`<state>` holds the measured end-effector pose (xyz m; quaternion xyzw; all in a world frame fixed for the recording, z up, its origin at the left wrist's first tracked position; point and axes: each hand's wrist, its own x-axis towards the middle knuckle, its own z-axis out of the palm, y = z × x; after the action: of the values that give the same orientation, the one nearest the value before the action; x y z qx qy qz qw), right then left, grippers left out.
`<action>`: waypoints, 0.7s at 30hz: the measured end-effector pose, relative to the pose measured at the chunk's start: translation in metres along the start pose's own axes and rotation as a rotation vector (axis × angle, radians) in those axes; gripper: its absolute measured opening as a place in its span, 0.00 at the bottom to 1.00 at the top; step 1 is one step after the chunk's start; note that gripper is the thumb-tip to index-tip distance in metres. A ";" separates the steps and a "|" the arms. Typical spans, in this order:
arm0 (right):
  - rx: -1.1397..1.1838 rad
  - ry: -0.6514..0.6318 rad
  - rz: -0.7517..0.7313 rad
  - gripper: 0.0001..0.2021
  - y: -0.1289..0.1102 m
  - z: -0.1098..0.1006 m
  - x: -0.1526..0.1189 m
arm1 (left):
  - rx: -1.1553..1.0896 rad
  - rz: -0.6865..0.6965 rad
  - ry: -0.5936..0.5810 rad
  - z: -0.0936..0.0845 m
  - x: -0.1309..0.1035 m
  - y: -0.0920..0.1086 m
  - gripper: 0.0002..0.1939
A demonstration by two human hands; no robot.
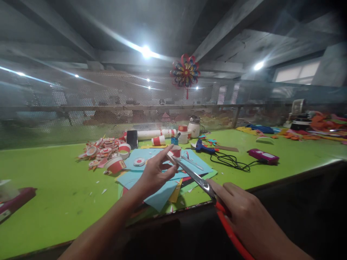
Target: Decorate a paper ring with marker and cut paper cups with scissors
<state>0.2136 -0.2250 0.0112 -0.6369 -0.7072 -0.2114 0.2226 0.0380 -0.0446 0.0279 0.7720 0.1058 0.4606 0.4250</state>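
Note:
My left hand (158, 171) pinches a small red and white paper cup piece (176, 152) between thumb and fingers, above the sheets on the table. My right hand (244, 207) grips red-handled scissors (193, 176), whose metal blades point up and left to the piece. The blade tips meet its lower edge; whether they are cutting into it I cannot tell. Below lie light blue paper sheets (158, 196) with a white pen-like stick (193, 163) and a round red and white paper disc (139, 161) on them.
Left of the sheets are a heap of paper discs (104, 148) and a cut red cup (115, 165). Behind stand a phone (132, 139) and a white bottle (193, 127). A blue glue gun (202, 146) with a black cord and a purple power strip (262, 156) lie to the right.

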 end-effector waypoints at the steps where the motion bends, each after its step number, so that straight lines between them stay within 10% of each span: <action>1: -0.002 0.003 -0.009 0.23 0.000 0.000 0.000 | -0.001 -0.009 -0.002 0.000 0.000 0.000 0.32; 21: 0.580 -0.375 0.210 0.16 0.017 -0.043 0.007 | -0.253 -0.085 -0.210 -0.016 0.004 0.016 0.18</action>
<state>0.2319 -0.2430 0.0507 -0.6441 -0.6970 0.1425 0.2810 0.0232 -0.0433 0.0457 0.7511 0.0344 0.3685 0.5467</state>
